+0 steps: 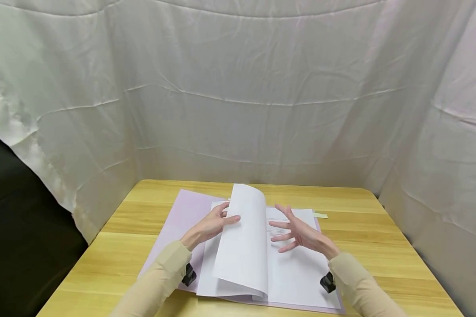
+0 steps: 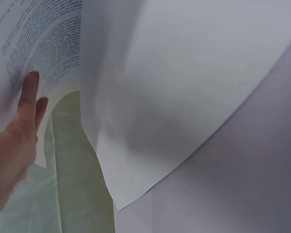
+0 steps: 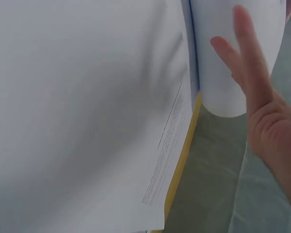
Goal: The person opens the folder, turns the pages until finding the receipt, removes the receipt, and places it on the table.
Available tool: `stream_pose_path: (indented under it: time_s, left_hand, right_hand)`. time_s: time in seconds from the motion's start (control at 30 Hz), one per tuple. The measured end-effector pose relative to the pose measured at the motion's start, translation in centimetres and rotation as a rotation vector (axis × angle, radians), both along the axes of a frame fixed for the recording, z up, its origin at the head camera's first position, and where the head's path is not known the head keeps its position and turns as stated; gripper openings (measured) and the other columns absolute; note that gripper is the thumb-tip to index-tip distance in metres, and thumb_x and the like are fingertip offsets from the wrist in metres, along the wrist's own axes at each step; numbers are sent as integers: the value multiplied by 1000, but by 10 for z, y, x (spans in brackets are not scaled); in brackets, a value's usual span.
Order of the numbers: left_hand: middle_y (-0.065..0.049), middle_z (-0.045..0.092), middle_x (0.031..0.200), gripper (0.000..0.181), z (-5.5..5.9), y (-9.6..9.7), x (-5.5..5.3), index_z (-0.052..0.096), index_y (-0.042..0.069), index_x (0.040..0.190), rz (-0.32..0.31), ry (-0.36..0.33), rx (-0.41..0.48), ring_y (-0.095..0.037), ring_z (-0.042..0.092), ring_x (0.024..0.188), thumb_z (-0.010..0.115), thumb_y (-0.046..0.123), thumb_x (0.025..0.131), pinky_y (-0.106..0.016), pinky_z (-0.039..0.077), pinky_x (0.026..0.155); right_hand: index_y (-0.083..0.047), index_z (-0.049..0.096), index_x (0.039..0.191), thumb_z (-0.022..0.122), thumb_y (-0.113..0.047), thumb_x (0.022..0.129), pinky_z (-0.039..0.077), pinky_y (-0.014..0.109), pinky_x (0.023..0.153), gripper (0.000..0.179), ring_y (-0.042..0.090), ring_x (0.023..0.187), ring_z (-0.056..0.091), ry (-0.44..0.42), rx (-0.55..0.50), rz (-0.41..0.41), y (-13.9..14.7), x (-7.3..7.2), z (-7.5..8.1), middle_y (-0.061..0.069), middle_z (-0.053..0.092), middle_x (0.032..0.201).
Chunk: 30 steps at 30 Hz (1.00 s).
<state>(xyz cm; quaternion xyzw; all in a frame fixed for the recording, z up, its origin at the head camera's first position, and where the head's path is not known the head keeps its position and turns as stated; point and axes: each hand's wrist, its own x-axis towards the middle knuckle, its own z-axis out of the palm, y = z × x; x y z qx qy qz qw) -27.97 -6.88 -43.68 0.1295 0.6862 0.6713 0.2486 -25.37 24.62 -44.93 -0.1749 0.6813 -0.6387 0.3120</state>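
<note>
A lilac folder cover (image 1: 191, 208) lies open on the wood-grain table (image 1: 140, 220); the left hand (image 1: 210, 225) pinches a curled white sheet (image 1: 243, 248) over the folder's middle — seemingly half turned, not yet flat. Rightward, the right hand (image 1: 304, 233) hovers, fingers spread, above a partly printed page (image 1: 297, 279) — lying flat, unturned.

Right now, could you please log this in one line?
left hand: holds curled white paper sheet | right hand: spread, beside sheet | pale-purple cover: open, on wood-grain table
</note>
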Motion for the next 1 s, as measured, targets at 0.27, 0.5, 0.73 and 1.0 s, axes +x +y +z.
stream_pose_path:
  time_s: [0.27,0.5,0.73,1.0]
  left_hand:
    - [-32,61,128,72,-5,2,-1,35,-5,148,157,33,-48,-21,71,90,70,-5,86,-40,64,82]
    - [-32,64,125,77,-12,-1,-1,35,-7,147,251,13,-77,-25,73,90,76,-3,82,-42,64,82]
    - [-30,65,122,78,-21,-9,-7,39,-8,143,343,23,-155,-26,73,87,81,4,79,-44,64,80]
    - [-32,58,129,82,-29,-24,-10,39,-11,143,382,56,-304,-34,70,98,84,14,79,-47,61,87]
  right_hand:
    - [-1,19,158,35,-37,111,62,46,89,62,42,112,68,177,208,-107,20,-1,-12,38,45,146]
    - [10,32,149,53,-26,105,63,40,75,61,33,91,70,275,333,-162,36,-4,-22,33,63,117]
    - [9,37,147,62,-22,100,60,36,66,62,21,72,65,276,461,-186,41,-6,-29,19,67,93]
    - [9,36,147,69,-23,96,56,31,66,69,17,67,60,241,522,-184,40,-9,-33,11,67,85]
